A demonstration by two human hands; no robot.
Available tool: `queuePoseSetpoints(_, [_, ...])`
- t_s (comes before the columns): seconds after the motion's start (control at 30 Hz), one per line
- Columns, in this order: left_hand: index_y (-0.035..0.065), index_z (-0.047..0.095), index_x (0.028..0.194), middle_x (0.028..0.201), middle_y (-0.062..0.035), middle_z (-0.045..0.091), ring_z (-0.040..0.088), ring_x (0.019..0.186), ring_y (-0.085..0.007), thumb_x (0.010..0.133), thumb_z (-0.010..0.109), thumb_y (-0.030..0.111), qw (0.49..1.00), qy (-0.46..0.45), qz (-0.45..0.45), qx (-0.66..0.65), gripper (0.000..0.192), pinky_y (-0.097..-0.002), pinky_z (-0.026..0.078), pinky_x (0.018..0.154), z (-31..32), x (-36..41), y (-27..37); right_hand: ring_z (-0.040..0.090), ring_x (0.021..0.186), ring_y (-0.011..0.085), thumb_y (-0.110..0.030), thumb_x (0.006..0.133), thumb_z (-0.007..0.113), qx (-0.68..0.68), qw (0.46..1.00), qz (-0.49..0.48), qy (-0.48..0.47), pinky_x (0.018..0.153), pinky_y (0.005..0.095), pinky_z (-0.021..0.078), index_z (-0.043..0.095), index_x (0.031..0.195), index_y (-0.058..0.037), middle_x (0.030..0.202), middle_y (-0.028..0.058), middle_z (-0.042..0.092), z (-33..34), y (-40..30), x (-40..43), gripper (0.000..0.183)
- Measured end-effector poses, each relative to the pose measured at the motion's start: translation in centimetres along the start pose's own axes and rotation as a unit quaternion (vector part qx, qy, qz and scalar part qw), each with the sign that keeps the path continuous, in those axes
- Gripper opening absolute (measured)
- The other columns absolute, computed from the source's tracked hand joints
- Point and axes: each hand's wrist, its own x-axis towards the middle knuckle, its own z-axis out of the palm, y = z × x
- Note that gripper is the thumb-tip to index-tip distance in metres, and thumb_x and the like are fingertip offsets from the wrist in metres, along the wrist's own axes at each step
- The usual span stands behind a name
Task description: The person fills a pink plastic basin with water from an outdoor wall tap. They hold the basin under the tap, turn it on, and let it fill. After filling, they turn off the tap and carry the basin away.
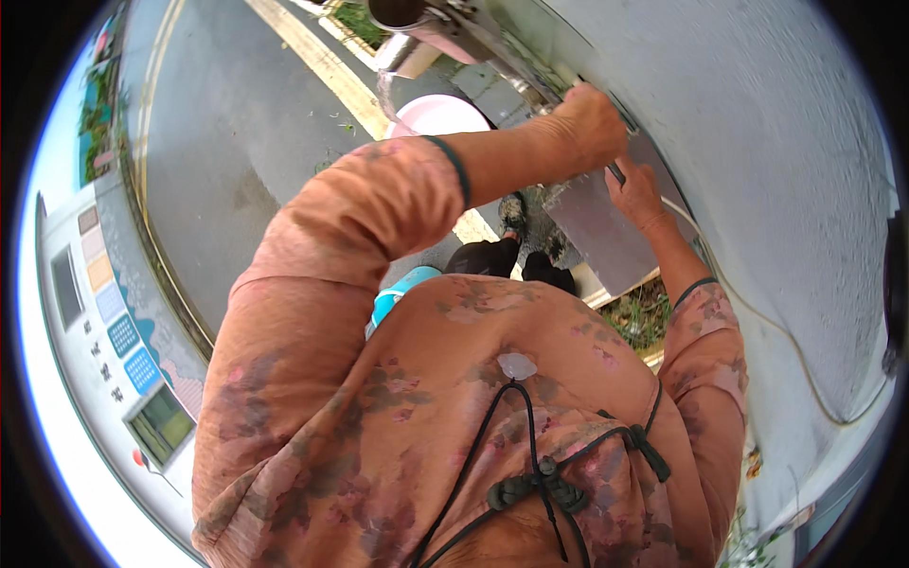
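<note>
My left hand (591, 126) is closed in a fist beside the wall, on what looks like a thin rod; most of it is hidden by the fingers. Just below it my right hand (638, 190) grips a short dark handle (616, 172). Beyond the hands, a metal apparatus (490, 57) with a round dark opening stands against the wall. From its spout, a pale stream (385, 96), seemingly water, falls toward a pink basin (442, 113). My left forearm covers the near part of the basin.
A grey wall (781, 142) rises close on the right, with a pale cable (774, 319) hanging along it. A flat brown board (603, 227) lies under my right hand. A turquoise container (405, 287) stands by my legs. The road (213, 142) runs on the left.
</note>
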Motion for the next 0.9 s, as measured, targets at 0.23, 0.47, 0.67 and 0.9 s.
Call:
queuePoseSetpoints(0.23, [0.0149,0.070,0.068,0.070,-0.0009,0.068,0.067,0.068,-0.0197,0.067,0.068,0.022,0.995,0.093,-0.021,0.003,0.008,-0.0335,0.045,0.054,1.1,-0.6,-0.3,0.061,0.081,0.0440,-0.020,0.081,0.064,-0.089,0.992,0.089,0.009,0.069,0.0522,0.0473,0.053,0.114,-0.0115,0.086,0.0218,0.065,1.1,-0.4,0.5,0.036])
queuePoseSetpoints(0.47, [0.0085,0.068,0.065,0.065,-0.0056,0.067,0.067,0.063,-0.0241,0.061,0.069,0.023,0.969,0.241,0.037,-0.044,0.015,-0.0382,0.050,0.055,-1.2,-4.4,1.1,0.060,0.093,0.0440,-0.024,0.079,0.066,-0.052,0.984,0.147,-0.089,0.081,0.0487,0.0452,0.043,0.128,-0.0018,0.097,0.0274,0.064,-5.3,-7.6,-5.1,0.058])
queuePoseSetpoints(0.67, [0.0072,0.069,0.080,0.074,-0.0098,0.067,0.067,0.074,-0.0259,0.064,0.072,0.030,0.964,0.199,0.052,-0.167,0.028,-0.0398,0.052,0.062,-8.3,-9.6,2.0,0.053,0.062,0.0177,-0.021,0.080,0.063,-0.006,0.951,0.230,-0.206,0.063,0.0336,0.0455,0.046,0.124,0.0028,0.070,0.0093,0.055,-16.1,-21.7,-7.8,0.053])
queuePoseSetpoints(0.9, [0.0077,0.069,0.083,0.073,-0.0092,0.066,0.066,0.073,-0.0276,0.064,0.072,0.032,0.955,0.185,0.084,-0.218,0.031,-0.0404,0.052,0.062,-10.5,-10.8,1.2,0.044,0.056,0.0085,-0.017,0.086,0.054,0.132,0.945,0.222,-0.200,0.054,0.0254,0.0383,0.053,0.112,0.0027,0.064,0.0031,0.047,-17.1,-22.2,-8.5,0.032])
